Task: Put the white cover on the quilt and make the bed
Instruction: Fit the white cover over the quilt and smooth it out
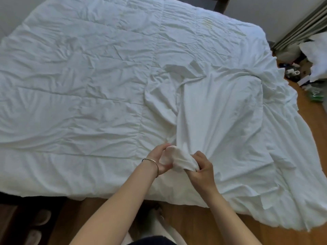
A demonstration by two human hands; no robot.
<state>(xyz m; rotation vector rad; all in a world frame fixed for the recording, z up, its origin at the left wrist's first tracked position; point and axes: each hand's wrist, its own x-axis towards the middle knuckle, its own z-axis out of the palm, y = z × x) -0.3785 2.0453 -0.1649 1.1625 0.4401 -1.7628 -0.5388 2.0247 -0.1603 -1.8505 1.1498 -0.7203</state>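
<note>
Left hand (161, 159) and right hand (200, 166) grip a bunched cover (219, 110) corner over the quilt (79, 76); floor clutter (297, 71) lies right.

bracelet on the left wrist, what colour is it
The bracelet looks like a thin silver-grey metal band, plain, with no pattern; seen in the head view.

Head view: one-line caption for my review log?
Both hands, left and right, grip a bunched corner of the white cover over the quilt.
</note>
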